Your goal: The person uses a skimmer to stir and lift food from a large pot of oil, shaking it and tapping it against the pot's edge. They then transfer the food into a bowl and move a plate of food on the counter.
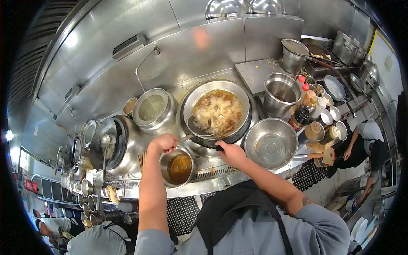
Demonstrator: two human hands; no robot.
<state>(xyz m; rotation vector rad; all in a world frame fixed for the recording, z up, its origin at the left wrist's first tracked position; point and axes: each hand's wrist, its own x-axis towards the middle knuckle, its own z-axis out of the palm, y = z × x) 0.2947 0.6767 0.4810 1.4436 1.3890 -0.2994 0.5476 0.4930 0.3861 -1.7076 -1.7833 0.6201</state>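
Observation:
A large wok [191,98] sits on the burner, full of bubbling, frothy oil [221,108] with browned pieces of food in it. My left hand [165,143] is closed at the wok's near left side, round the handle of a ladle [185,137] whose head dips into the oil. At the near rim, my right hand [231,154] is closed round a black handle end [219,148]; what it belongs to is hidden. Below my left hand stands a metal pot [162,176] of brown liquid. A perforated metal strainer bowl [272,144] rests right of my right hand.
A pot of cloudy liquid [170,111] stands left of the wok under a thin tap [137,72]. To the right are a deep steel pot [276,104], sauce bottles [302,117] and small containers. A co-worker [369,131] is at far right; another person [100,240] is lower left.

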